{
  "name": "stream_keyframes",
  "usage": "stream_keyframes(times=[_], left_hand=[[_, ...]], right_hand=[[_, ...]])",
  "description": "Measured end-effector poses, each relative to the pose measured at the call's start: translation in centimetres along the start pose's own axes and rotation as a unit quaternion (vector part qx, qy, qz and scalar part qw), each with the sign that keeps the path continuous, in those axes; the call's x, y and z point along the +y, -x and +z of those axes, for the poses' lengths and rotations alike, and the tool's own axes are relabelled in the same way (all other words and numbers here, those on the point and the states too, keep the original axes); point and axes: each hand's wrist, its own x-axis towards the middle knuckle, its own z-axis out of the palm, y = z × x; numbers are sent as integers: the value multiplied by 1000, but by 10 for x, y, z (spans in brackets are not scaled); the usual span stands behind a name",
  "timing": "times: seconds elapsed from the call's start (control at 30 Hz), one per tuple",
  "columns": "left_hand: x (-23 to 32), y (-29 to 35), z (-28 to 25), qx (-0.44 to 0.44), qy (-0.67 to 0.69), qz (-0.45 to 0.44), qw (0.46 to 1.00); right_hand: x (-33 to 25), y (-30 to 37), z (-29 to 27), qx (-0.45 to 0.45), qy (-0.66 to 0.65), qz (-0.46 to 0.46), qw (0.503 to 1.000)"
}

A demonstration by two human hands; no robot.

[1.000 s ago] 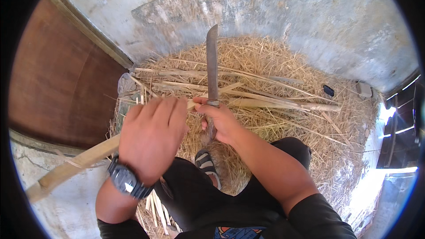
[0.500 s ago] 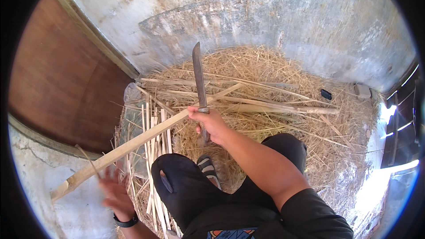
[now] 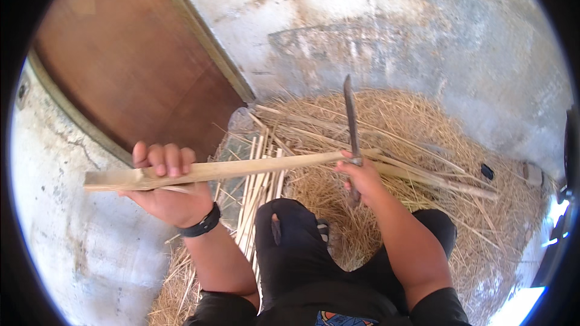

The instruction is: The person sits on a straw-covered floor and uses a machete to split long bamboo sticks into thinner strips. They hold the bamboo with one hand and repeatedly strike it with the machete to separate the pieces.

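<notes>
A long pale bamboo strip [image 3: 260, 167] stretches from the left across to the straw in front of me. My left hand [image 3: 178, 205] is wrapped round its thick left end, fingers over the top and palm beneath. In my right hand [image 3: 365, 180] is a machete [image 3: 351, 115], gripped by its handle, the dark blade pointing up and away from me. The strip's thinner far part passes right at the base of the blade, beside my right fingers; whether they also touch it I cannot tell.
Several split bamboo strips [image 3: 257, 187] lie in a pile by my left knee. Longer poles [image 3: 435, 181] rest on the straw [image 3: 411, 111]. A small black object [image 3: 487, 171] lies at right. A brown door [image 3: 133, 54] and a stained wall [image 3: 386, 24] stand close.
My left hand, blurred and spread below the strip before, has closed round its thick end. That end has risen, so the strip lies nearly level. The whole view has swung left.
</notes>
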Motion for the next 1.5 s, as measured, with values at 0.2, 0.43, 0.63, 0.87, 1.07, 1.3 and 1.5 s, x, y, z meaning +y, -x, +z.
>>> stream_keyframes(times=[0.2,0.43,0.63,0.87,1.07,1.3,1.5], left_hand=[[-15,-21,28,-43,40,8,998],[-18,-34,54,154,-136,104,973],[18,-35,22,-47,-72,43,995],[-6,-29,34,100,-156,57,981],[-14,-27,25,122,-167,73,976],[-22,-14,24,156,-178,75,969],[-13,-8,7,184,-180,95,962]], right_hand=[[-28,21,0,72,204,-77,973],[-33,23,-7,21,353,-234,906],[-22,42,12,-59,414,-232,878],[5,38,31,-36,410,-277,868],[21,12,24,6,404,-238,883],[42,-13,1,-32,373,-170,912],[51,-3,17,-37,385,-200,900]])
